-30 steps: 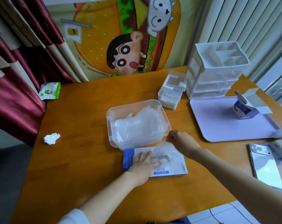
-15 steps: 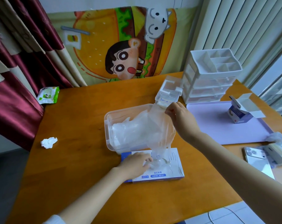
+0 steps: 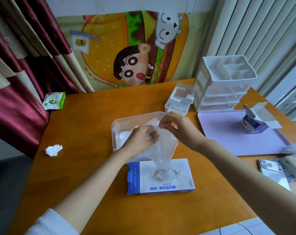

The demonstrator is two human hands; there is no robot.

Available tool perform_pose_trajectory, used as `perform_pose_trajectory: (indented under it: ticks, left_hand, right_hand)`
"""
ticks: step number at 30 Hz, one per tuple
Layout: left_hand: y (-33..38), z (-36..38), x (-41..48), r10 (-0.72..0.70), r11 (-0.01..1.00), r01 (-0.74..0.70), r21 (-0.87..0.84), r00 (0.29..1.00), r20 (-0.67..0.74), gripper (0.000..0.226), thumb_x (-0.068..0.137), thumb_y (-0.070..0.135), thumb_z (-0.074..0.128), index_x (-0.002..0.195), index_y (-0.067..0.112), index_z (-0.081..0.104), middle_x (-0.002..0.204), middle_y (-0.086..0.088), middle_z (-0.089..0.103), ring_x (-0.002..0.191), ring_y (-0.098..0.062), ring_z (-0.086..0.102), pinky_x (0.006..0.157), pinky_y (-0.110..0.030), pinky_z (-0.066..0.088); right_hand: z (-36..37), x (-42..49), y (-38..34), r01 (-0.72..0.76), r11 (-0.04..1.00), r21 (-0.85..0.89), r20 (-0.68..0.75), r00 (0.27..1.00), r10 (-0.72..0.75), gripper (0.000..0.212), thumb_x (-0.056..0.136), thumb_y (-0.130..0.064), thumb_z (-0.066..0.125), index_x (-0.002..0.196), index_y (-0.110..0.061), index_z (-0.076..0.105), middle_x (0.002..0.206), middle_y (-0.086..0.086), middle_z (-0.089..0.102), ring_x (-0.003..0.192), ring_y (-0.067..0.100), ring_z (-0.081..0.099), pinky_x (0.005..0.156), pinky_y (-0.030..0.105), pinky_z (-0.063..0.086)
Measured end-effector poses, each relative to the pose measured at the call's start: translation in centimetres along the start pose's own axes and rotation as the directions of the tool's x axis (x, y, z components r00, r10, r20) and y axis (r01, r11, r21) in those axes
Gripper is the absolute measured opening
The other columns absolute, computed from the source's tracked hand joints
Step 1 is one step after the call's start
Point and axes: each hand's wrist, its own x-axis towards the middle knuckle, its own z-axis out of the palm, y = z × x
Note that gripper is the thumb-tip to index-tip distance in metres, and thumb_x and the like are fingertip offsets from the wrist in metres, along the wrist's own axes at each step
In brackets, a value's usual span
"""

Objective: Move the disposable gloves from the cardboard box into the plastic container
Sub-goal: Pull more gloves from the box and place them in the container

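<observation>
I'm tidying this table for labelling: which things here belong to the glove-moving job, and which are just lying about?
In the job: clear glove, held by left hand and right hand; cardboard glove box; plastic container.
Lying about: crumpled tissue, wet-wipes pack, drawer organiser, lilac tray, small open carton, phone.

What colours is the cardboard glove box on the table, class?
The cardboard box is white with a blue end and edge, printed with glove outlines; head view.
</observation>
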Motion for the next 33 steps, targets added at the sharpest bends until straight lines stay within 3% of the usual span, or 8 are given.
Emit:
perform_pose_trajectory:
  ticks: [3, 6, 10, 15, 18, 24, 29, 33]
  left_hand:
    - [-0.3, -0.5, -0.3, -0.043, 0.993, 0.037, -0.114, 0.998, -0.054, 0.015, 0.087, 0.008, 0.064, 0.079, 0.019, 0.059, 0.077, 0.004, 0.061, 0.077, -0.010, 0.058, 0.066, -0.009, 0.043]
    - [-0.6, -1.3, -0.4, -0.069, 0.975, 0.057, -0.214, 0.996, -0.048, 0.015, 0.087, 0.005, 0.064, 0.080, 0.017, 0.061, 0.077, -0.001, 0.064, 0.074, -0.006, 0.061, 0.070, -0.010, 0.046]
    - [-1.5, -2.0, -0.4, -0.081, 0.962, 0.077, -0.261, 0.997, -0.005, 0.013, 0.087, 0.007, 0.066, 0.083, 0.018, 0.060, 0.084, -0.005, 0.066, 0.078, -0.007, 0.063, 0.079, -0.022, 0.050]
    - [-3.0, -3.2, -0.4, -0.159, 0.967, 0.171, -0.190, 0.984, 0.078, 0.026, 0.079, -0.002, 0.071, 0.093, 0.017, 0.059, 0.082, -0.002, 0.061, 0.078, -0.010, 0.061, 0.067, -0.016, 0.051]
    - [-4.3, -3.6, 0.2, -0.205, 0.973, 0.213, -0.093, 0.975, 0.091, 0.030, 0.077, -0.003, 0.071, 0.096, 0.017, 0.059, 0.085, -0.005, 0.062, 0.078, -0.014, 0.060, 0.079, -0.032, 0.054]
    - [-4.7, -6.5, 2.2, -0.252, 0.967, 0.255, -0.021, 0.965, 0.077, 0.077, 0.074, 0.022, 0.081, 0.139, 0.025, 0.039, 0.136, 0.007, 0.043, 0.123, -0.011, 0.045, 0.104, -0.034, 0.042]
    - [-2.8, -7.8, 4.3, -0.095, 0.995, 0.097, -0.019, 0.991, 0.091, 0.024, 0.084, 0.016, 0.072, 0.104, 0.024, 0.062, 0.100, 0.018, 0.058, 0.095, 0.000, 0.054, 0.073, -0.009, 0.040]
    - [-3.9, -8.5, 6.4, -0.087, 0.996, 0.087, 0.031, 0.996, -0.027, 0.005, 0.088, 0.014, 0.066, 0.091, 0.018, 0.068, 0.115, 0.003, 0.065, 0.115, -0.007, 0.053, 0.085, -0.014, 0.037]
  right_hand:
    - [0.3, -0.3, 1.4, -0.220, 0.963, 0.155, -0.111, 0.965, 0.238, 0.048, 0.084, -0.029, 0.068, 0.124, -0.010, 0.049, 0.114, -0.003, 0.052, 0.102, 0.008, 0.052, 0.090, 0.021, 0.043]
    - [1.7, -1.1, 2.9, -0.434, 0.863, 0.259, 0.125, 0.901, 0.416, 0.074, 0.072, -0.044, 0.072, 0.130, -0.010, 0.040, 0.118, -0.002, 0.050, 0.108, 0.010, 0.052, 0.090, 0.022, 0.045]
    - [3.2, -1.2, 3.2, -0.446, 0.853, 0.271, 0.237, 0.890, 0.390, 0.012, 0.085, -0.020, 0.070, 0.078, -0.015, 0.061, 0.074, -0.006, 0.062, 0.064, -0.001, 0.058, 0.061, 0.012, 0.044]
    - [2.6, 1.2, 3.1, -0.404, 0.841, 0.360, 0.139, 0.915, 0.379, 0.016, 0.091, -0.010, 0.060, 0.090, 0.006, 0.064, 0.074, -0.001, 0.065, 0.065, 0.004, 0.064, 0.071, 0.022, 0.056]
    - [1.9, 2.6, 2.7, -0.377, 0.872, 0.311, 0.113, 0.926, 0.360, 0.013, 0.092, -0.009, 0.059, 0.079, -0.008, 0.062, 0.074, -0.001, 0.064, 0.063, 0.007, 0.063, 0.065, 0.018, 0.054]
    - [1.2, 5.4, 2.3, -0.317, 0.935, 0.159, 0.114, 0.946, 0.302, 0.019, 0.091, -0.015, 0.061, 0.084, 0.002, 0.061, 0.076, -0.007, 0.063, 0.059, 0.002, 0.060, 0.061, 0.018, 0.052]
    - [1.3, 7.4, 2.0, -0.229, 0.973, -0.004, 0.271, 0.937, 0.222, 0.008, 0.085, -0.014, 0.068, 0.080, -0.018, 0.063, 0.075, -0.014, 0.062, 0.065, 0.001, 0.058, 0.065, 0.015, 0.047]
    - [1.3, 8.9, 3.3, -0.251, 0.951, -0.182, 0.275, 0.915, 0.294, 0.019, 0.081, -0.013, 0.072, 0.075, -0.022, 0.057, 0.077, -0.011, 0.057, 0.072, 0.009, 0.052, 0.061, 0.014, 0.038]
